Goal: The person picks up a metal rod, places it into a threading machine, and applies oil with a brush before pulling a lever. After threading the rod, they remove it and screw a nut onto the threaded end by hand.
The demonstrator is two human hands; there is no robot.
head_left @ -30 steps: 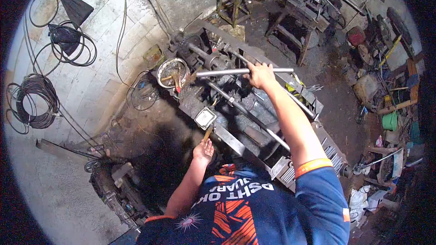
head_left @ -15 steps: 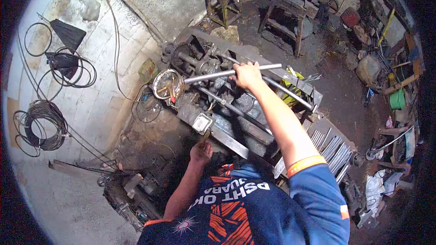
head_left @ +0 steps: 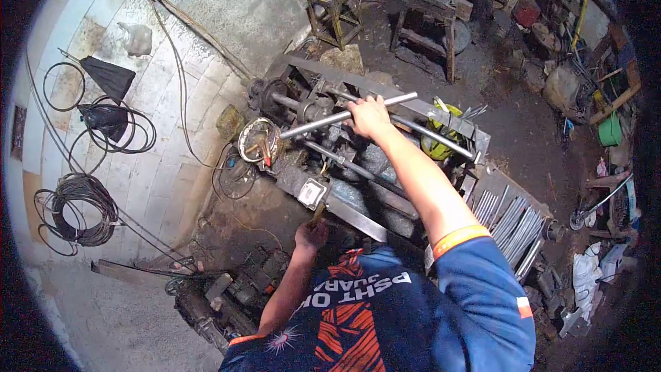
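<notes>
A long, smooth metal rod (head_left: 320, 124) lies slantwise over the machine (head_left: 358, 217), held near its middle by my right hand (head_left: 370, 117), whose fingers are wrapped over it. Its left end is beside the rim of a round can (head_left: 242, 143) with a red-tipped tool inside. My left hand (head_left: 312, 234) is low at the machine's near side, fingers curled around something narrow and brownish that I cannot make out. Just above that hand sits a small white-faced box (head_left: 312, 193) on the machine.
Many thin metal rods (head_left: 506, 224) lie on a board at the right. Coiled black cable (head_left: 79, 210) is on the left floor. Behind the machine stand a yellowish metal frame (head_left: 335, 14) and a wooden stand (head_left: 427, 24). Cables run across the floor at upper left.
The view has shifted slightly. The rod's right end sits a little higher and further left in view, still in my right hand. My left hand appears slightly lower and further right.
</notes>
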